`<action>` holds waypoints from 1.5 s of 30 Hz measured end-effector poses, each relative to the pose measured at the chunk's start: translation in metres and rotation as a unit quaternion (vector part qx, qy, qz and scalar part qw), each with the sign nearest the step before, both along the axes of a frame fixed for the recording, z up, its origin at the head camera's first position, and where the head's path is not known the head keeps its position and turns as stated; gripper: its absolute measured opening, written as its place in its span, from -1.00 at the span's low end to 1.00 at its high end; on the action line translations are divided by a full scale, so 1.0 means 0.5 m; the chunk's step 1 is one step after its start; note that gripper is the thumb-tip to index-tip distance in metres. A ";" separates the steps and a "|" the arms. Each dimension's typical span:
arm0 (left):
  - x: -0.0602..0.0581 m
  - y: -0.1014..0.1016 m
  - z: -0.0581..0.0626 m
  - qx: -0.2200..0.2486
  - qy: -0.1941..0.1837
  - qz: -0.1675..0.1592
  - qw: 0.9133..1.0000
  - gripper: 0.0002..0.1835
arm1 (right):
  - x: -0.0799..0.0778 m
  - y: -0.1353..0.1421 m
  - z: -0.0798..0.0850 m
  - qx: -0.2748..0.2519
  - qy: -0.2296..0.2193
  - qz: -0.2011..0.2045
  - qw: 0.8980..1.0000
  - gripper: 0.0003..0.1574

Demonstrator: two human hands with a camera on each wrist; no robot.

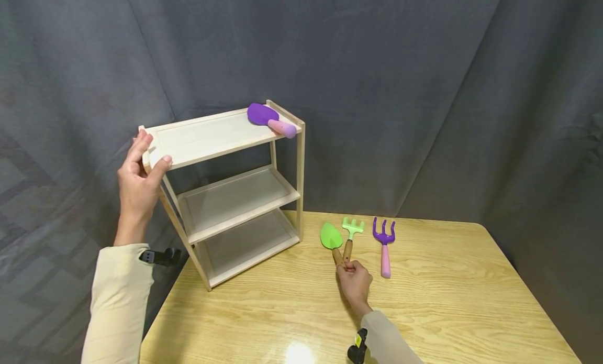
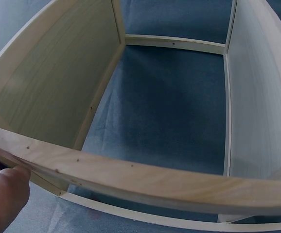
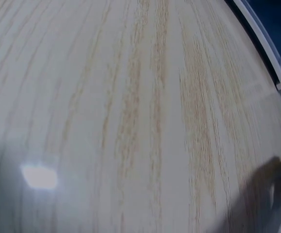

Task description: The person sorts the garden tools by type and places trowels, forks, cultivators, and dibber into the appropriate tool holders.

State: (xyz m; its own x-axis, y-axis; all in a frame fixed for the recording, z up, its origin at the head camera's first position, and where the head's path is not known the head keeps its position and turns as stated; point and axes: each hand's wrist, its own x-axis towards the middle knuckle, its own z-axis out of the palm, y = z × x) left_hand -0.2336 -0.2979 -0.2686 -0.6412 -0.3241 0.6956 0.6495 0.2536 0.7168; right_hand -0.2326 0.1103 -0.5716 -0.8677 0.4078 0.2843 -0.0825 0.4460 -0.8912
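A three-tier wooden shelf [image 1: 240, 196] stands at the left of the table. My left hand [image 1: 138, 180] grips the left end of its top tier, thumb over the front edge; in the left wrist view that hand [image 2: 4, 196] shows only partly beside the shelf's frame. Down on the table, my right hand [image 1: 354, 283] pinches the brown handle of a green toy trowel [image 1: 331, 235]. Right beside it lies a small green rake [image 1: 353, 228], the end of its handle hidden by the hand. The right wrist view catches just a sliver of that hand at its right edge.
On the top tier's right end rests a purple trowel [image 1: 263, 114] with a pink handle, which juts over the front edge. A purple fork [image 1: 385, 241] lies right of the green tools. Grey curtain [image 1: 377, 91] hangs behind the wooden table [image 1: 452, 290].
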 end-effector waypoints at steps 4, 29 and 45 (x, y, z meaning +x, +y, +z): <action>0.004 0.002 0.002 -0.007 -0.003 0.005 1.000 -0.33 | 0.003 0.001 0.004 -0.004 0.003 0.005 1.000 -0.85; 0.006 0.006 0.006 0.001 0.005 -0.002 1.000 -0.33 | 0.007 0.010 0.027 -0.012 0.046 0.014 0.999 -0.86; 0.016 0.012 0.012 -0.021 -0.011 0.014 1.000 -0.34 | 0.009 0.025 0.049 -0.046 0.054 0.025 0.997 -0.93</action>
State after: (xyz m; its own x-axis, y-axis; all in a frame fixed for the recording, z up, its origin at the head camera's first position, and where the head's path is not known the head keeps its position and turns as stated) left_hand -0.2255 -0.2919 -0.2626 -0.6479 -0.3132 0.6944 0.6254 0.3018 0.7196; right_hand -0.2281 0.1228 -0.5469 -0.8540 0.3926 0.3413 -0.2012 0.3558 -0.9126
